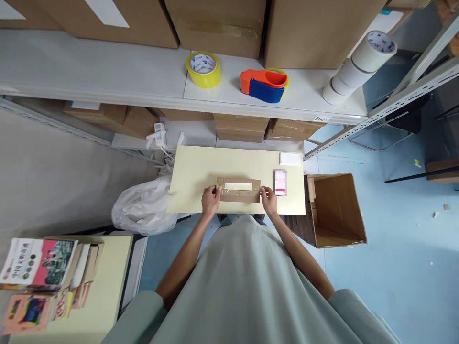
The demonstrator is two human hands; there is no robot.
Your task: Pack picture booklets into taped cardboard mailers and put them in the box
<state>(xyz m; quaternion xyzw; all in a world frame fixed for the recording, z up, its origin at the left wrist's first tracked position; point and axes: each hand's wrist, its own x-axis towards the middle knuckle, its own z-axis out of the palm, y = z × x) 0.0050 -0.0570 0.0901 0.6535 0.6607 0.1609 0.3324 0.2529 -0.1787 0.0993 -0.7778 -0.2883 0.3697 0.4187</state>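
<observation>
A small, flat cardboard box (239,196) lies on the pale yellow table (201,165), close to its front edge. Clear tape and a white label (238,186) show on its top. My left hand (211,200) grips the box's left end, thumb and fingers closed at the corner. At the opposite end, my right hand (268,199) pinches the right edge with its fingertips. A phone (280,182) with a lit, pinkish screen rests just beyond my right hand. Behind the phone lies a white card or label sheet (289,158).
Above the table, a shelf (143,67) holds a yellow tape roll (203,69), an orange-and-blue tape dispenser (263,86) and stacked white rolls (353,74). An open carton (337,210) stands right, a plastic bag (145,205) left. Books (39,263) lie on the lower-left table.
</observation>
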